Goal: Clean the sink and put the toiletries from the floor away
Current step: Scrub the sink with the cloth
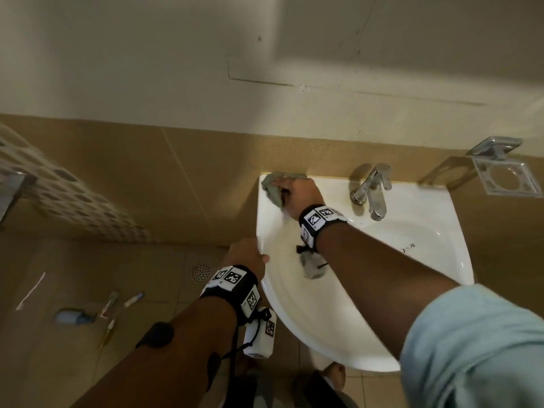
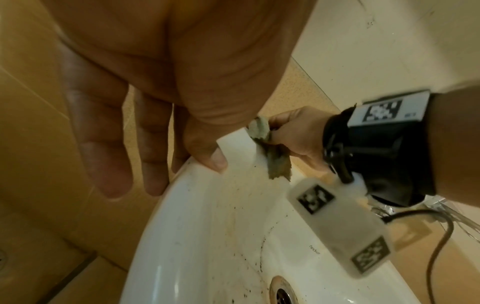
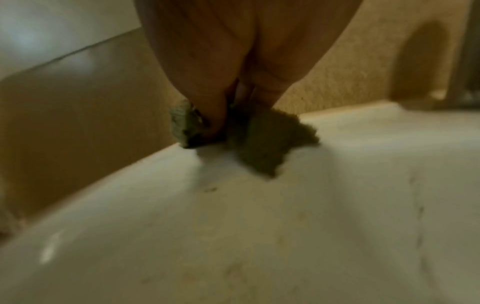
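Right hand (image 1: pixel 298 197): fingers bunched around a grey-green cloth (image 1: pixel 272 188), pressing it onto the back left corner of the sink (image 1: pixel 435 207), against the tiled wall.
Cloth: crumpled, one flap trailing onto the white rim (blurred in the right wrist view).
Left hand (image 1: pixel 247 257): on the sink's left edge; thumb lies on top of the rim, fingers (image 2: pixel 103 148) hang straight down the outside, loose, gripping nothing else.
Sink: dark specks and brownish streaks run down the bowl toward the drain (image 2: pixel 281 293).
Tap (image 1: pixel 372 189): chrome, at the back rim, right of the cloth.
Toiletries (image 1: pixel 97 313): scattered on the floor tiles, left of the sink, near the floor drain (image 1: pixel 201 272); a bluish tube-like item and several thin sticks, too small to name.
Holder (image 1: pixel 503 172): metal, on the wall right of the tap.
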A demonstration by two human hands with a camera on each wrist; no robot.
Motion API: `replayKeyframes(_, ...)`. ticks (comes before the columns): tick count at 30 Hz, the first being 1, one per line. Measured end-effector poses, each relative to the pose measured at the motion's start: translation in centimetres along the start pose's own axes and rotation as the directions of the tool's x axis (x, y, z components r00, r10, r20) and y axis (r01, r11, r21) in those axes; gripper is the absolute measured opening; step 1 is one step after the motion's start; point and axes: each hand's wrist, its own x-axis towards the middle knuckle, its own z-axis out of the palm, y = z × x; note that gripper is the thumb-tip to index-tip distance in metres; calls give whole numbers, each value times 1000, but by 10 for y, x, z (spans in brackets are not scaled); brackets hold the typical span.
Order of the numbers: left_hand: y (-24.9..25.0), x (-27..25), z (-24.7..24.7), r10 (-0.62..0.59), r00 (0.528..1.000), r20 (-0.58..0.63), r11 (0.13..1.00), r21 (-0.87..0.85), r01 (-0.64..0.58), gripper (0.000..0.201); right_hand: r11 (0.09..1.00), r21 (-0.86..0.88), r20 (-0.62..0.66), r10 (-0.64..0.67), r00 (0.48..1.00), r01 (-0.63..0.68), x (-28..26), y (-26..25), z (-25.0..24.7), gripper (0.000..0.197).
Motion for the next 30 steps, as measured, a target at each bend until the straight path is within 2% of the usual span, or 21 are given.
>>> replayKeyframes(1,0,0,0,5,1000,-3,1000,3,-5,37,999,13,-22,48,999,-48,-6,-6,3,47)
replayKeyframes(2,0,0,-1,6,1000,-5,1000,3,-6,37,1000,12,-19,19,1000,-19,-19,-14,8,48)
replayKeyframes(6,1,1,-4,18,1000,11,1000,-17,-18,36,968,92,14,-234,972,232,-67,-21,25,48)
replayKeyframes(8,1,-1,-4,6,1000,13,1000,-25,-6,36,974,86,35,-213,976,209,-56,-21,19,41)
replayKeyframes(11,0,-3,-2,10,1000,2,1000,-24,-10,35,991,110,-39,-79,996,83,-14,-33,4,31)
replayKeyframes(14,-2,-5,-1,10,1000,6,998,-63,-9,35,992,58,-22,-107,994,108,3,-33,1,33)
replayKeyframes(16,-2,-7,-4,12,1000,10,997,-82,-11,36,984,18,44,-177,983,177,-22,-28,12,34)
replayKeyframes(19,-3,-13,-8,20,1000,11,991,-129,-18,26,964,70,63,-261,963,257,-81,-19,31,41)
replayKeyframes(22,-5,-24,-8,30,999,14,993,-118,-29,25,957,52,92,-290,953,286,-91,-25,22,43)
replayKeyframes(24,-12,-29,-7,40,999,15,985,-170,-37,32,983,28,46,-185,982,184,-69,-22,5,40)
replayKeyframes(26,-24,-32,-7,-6,1000,-27,970,-243,-1,37,997,49,-92,55,994,-51,-44,-4,-20,38)
replayKeyframes(28,-40,-35,-7,-82,993,-81,953,-298,54,41,968,89,-206,249,946,-236,-27,18,-34,37)
replayKeyframes(30,-51,-36,-10,-129,987,-101,955,-280,96,44,953,68,-245,303,921,-296,-23,27,-32,39)
